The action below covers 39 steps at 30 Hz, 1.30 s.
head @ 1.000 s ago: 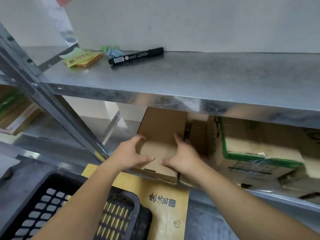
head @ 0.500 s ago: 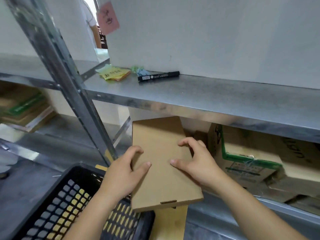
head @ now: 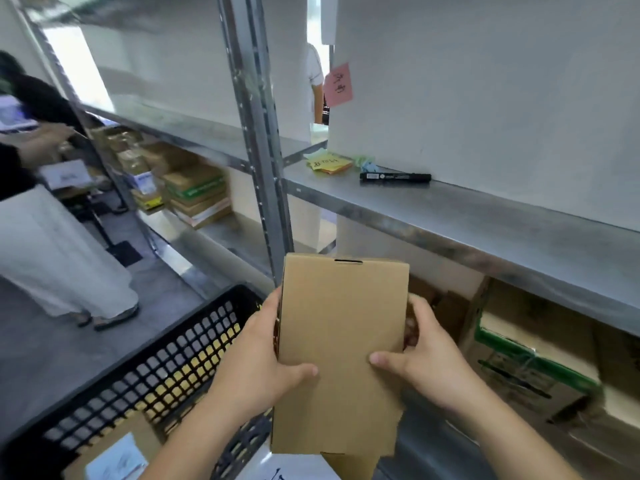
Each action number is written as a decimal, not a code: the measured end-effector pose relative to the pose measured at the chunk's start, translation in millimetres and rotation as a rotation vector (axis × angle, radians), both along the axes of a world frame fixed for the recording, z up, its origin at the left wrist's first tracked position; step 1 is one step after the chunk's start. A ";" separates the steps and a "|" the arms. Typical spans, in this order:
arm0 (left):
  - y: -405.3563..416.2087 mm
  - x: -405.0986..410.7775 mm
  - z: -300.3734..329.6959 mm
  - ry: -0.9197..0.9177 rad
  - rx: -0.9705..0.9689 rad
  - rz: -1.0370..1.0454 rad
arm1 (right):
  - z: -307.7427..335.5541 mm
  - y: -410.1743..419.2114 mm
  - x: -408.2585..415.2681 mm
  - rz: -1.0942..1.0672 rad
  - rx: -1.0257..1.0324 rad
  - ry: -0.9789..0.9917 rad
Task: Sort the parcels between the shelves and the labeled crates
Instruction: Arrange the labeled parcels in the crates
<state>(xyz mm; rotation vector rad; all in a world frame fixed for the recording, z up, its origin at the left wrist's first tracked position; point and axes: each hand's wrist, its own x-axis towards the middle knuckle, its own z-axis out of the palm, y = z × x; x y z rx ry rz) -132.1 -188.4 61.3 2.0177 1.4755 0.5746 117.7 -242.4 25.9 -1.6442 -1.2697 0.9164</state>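
I hold a flat brown cardboard parcel (head: 341, 327) upright in front of the steel shelves. My left hand (head: 258, 365) grips its left edge with the thumb across the front. My right hand (head: 427, 358) grips the right edge, thumb on the front and fingers curled behind. A black plastic crate (head: 145, 372) stands at lower left, and a parcel with a white label (head: 114, 457) lies in it. More cardboard boxes (head: 519, 351) sit on the lower shelf at right.
On the middle steel shelf (head: 450, 216) lie a black marker (head: 394, 176) and yellow sticky notes (head: 327, 163). A pink note (head: 337, 84) hangs on the white wall. A steel upright (head: 258, 143) rises ahead. Another person (head: 45, 209) stands at left beside stacked boxes (head: 194, 192).
Both hands have pulled the parcel out of the lower shelf and raised it upright, turned end for end. My view has swung up and to the left.
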 end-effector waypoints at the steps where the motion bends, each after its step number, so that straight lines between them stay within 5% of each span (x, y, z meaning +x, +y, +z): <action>1: -9.2 -1.2 1.4 -0.043 -0.003 0.011 | 5.9 -7.5 4.6 0.015 0.015 0.040; 4: -36.5 -1.7 10.2 -0.299 -0.055 -0.011 | 26.7 -28.6 21.3 0.110 0.028 0.170; 7: -40.1 1.5 0.9 -0.747 -0.259 0.245 | 38.0 -43.7 32.2 0.112 0.053 0.459; 10: -71.6 -2.1 -7.7 -0.846 -0.170 0.216 | 43.7 -53.6 34.1 0.151 0.046 0.498; 13: -93.1 0.5 9.1 -0.594 -0.027 0.181 | 44.4 -59.5 34.3 0.232 0.026 0.364; 18: -143.1 -7.3 15.9 -0.369 -0.075 -0.011 | 33.1 -64.0 30.7 0.510 -0.036 0.177; 23: -151.7 -18.9 2.4 -0.184 -0.010 0.128 | 22.3 -60.5 9.6 0.637 -0.059 0.040; 34: -169.0 -68.9 -23.9 -0.238 -0.030 0.334 | 29.9 -37.5 -61.6 0.755 -0.025 -0.285; 39: -190.9 -122.1 -16.4 -0.095 0.020 0.450 | 31.2 -29.2 -131.6 0.911 0.061 -0.503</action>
